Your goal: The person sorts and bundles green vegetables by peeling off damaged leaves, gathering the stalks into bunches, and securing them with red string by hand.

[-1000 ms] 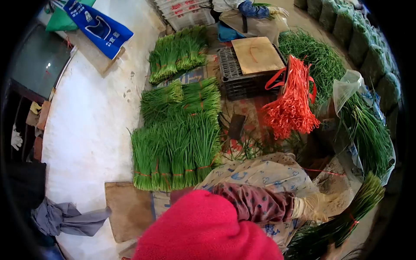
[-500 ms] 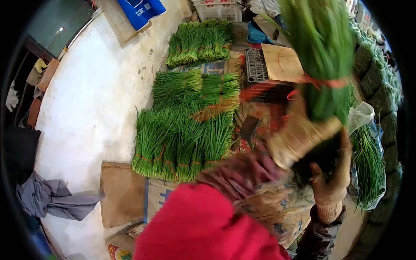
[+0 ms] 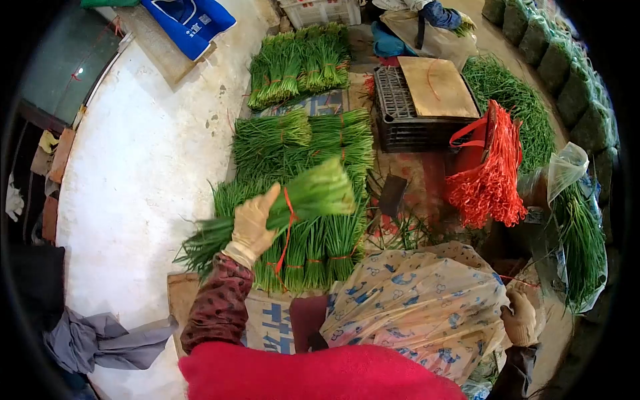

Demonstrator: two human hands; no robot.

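Observation:
My left hand, in a pale glove, grips a bundle of green stalks tied with a red band. The bundle lies sideways over rows of tied bundles, its pale cut ends toward the right. At the right my gloved right hand has its fingers curled beside the patterned cloth over my lap; whether it holds anything is hidden.
A black crate bears a board. Red ties hang beside it. Loose stalks lie behind, with more in a bag. Another person's sleeve shows at the top. A white wall bounds the left.
The banded bundle has moved from the right, where both hands were at it, to the left over the rows in my left hand. My right hand has come away from it and lowered.

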